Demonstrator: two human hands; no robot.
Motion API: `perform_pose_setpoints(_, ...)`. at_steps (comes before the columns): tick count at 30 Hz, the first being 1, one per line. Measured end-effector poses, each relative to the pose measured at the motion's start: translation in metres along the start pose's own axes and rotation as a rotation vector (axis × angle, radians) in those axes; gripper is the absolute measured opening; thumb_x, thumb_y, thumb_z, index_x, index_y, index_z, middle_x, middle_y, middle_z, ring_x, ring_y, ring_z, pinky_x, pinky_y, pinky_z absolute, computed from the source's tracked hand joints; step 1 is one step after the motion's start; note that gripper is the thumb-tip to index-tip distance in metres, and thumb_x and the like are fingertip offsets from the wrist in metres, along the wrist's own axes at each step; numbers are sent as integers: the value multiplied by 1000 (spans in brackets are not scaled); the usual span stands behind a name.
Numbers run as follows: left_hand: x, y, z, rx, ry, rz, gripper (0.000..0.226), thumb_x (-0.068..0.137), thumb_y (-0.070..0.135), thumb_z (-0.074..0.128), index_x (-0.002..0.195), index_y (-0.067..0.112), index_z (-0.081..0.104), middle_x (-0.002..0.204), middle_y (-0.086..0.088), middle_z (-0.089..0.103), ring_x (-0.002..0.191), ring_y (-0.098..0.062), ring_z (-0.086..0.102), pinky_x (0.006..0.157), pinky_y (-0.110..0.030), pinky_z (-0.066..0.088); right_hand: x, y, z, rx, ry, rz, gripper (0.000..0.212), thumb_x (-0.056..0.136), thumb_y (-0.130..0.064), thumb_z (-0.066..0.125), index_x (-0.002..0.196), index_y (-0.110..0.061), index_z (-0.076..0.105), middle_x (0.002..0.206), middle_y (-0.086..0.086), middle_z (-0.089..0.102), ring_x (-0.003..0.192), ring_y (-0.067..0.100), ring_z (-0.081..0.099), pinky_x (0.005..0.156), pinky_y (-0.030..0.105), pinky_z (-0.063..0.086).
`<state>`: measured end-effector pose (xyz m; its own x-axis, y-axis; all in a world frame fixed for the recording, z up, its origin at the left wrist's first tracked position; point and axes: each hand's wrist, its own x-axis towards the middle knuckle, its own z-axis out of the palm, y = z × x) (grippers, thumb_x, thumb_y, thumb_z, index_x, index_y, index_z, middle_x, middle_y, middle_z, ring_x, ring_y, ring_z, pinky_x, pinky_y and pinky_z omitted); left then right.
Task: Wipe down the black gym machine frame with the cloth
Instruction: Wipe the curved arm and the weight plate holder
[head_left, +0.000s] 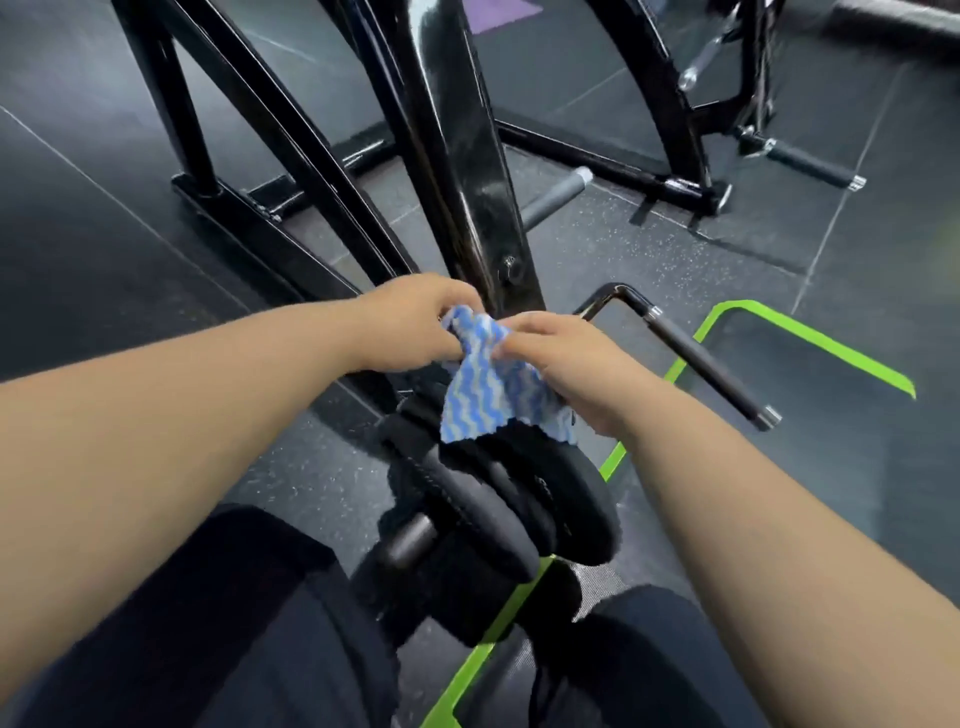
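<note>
Hands meet at the foot of the shiny black metal gym frame (457, 156): left hand (415, 322) and right hand (566, 364) both pinch the blue-and-white wavy cloth (488, 395), its edge hanging over round black weight plates (498, 499). Dark speckled rubber floor (675, 249) spreads on both sides.

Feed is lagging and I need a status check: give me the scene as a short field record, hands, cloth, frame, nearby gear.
cloth: blue-and-white wavy stripes, hanging loose
left-hand grip: holds cloth's upper left
right-hand grip: pinches cloth's upper right
frame: glossy black post just beyond hands; cloth contact unclear
below cloth: black weight plates
right of hands: bent handle bar, green floor line
</note>
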<state>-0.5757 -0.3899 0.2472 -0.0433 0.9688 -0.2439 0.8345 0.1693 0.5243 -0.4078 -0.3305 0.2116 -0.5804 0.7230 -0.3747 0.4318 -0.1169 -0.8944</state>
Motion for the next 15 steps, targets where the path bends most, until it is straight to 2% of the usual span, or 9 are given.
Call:
perform_pose_setpoints(2, -14, -15, 8, 103, 59, -7, 23, 81, 10, 62, 91, 30, 57, 82, 8, 56, 80, -17, 52, 65, -28, 37, -5, 6, 11, -117, 58, -156, 15, 78, -19, 72, 92, -25, 72, 94, -4, 72, 80, 8, 61, 77, 28, 50)
perform_pose_setpoints(3, -19, -20, 14, 123, 65, -13, 24, 82, 7, 57, 97, 26, 59, 85, 6, 57, 84, -19, 53, 67, -28, 38, -4, 10, 16, -222, 89, -204, 15, 81, -23, 70, 97, -26, 72, 94, -7, 72, 82, 6, 61, 81, 28, 50)
perform_pose_setpoints(5, -30, -25, 25, -20, 58, -53, 22, 85, 10, 51, 100, 23, 59, 87, 4, 60, 83, -18, 56, 68, -25, 40, -6, 15, 26, -346, 163, -245, 19, 90, -32, 59, 101, -28, 73, 94, -11, 72, 87, 4, 62, 84, 27, 49)
perform_pose_setpoints(7, -36, -19, 36, -230, 50, -108, 14, 91, 30, 51, 102, 22, 55, 88, 2, 60, 77, -12, 54, 68, -26, 41, -9, 19, 32, -254, 288, -214, 29, 92, -26, 46, 93, -26, 75, 91, -8, 72, 88, 10, 62, 81, 28, 48)
perform_pose_setpoints(9, -37, -14, 50, -169, 55, -86, 37, 90, 54, 52, 112, 25, 45, 90, 8, 56, 80, -10, 55, 70, -31, 40, -16, 28, 35, -233, 400, -198, 32, 92, -22, 40, 74, -15, 66, 74, -4, 64, 74, 18, 54, 67, 30, 44)
perform_pose_setpoints(10, -37, -14, 59, -87, 93, -48, 44, 89, 56, 53, 121, 29, 42, 98, 10, 56, 90, -12, 56, 75, -30, 40, -20, 32, 36, -265, 434, -185, 33, 93, -22, 38, 66, -10, 52, 66, -1, 54, 68, 20, 45, 61, 31, 38)
perform_pose_setpoints(11, -35, -17, 66, -20, 140, 1, 49, 90, 53, 54, 132, 33, 39, 113, 8, 56, 105, -15, 55, 84, -30, 40, -21, 35, 36, -288, 463, -167, 36, 96, -23, 37, 62, -10, 41, 61, -1, 46, 65, 21, 39, 59, 34, 33)
perform_pose_setpoints(13, -30, -26, 75, 11, 217, 87, 50, 94, 41, 53, 142, 36, 37, 141, 6, 45, 129, -17, 42, 103, -33, 36, -24, 37, 38, -320, 498, -136, 44, 100, -30, 34, 60, -13, 33, 61, -1, 42, 66, 22, 39, 59, 35, 29)
perform_pose_setpoints(15, -23, -34, 75, -14, 252, 94, 41, 97, 31, 50, 138, 30, 47, 142, 4, 45, 130, -17, 41, 106, -31, 33, -24, 38, 41, -356, 510, -131, 47, 102, -37, 29, 59, -17, 34, 65, 0, 47, 71, 26, 44, 63, 34, 31)
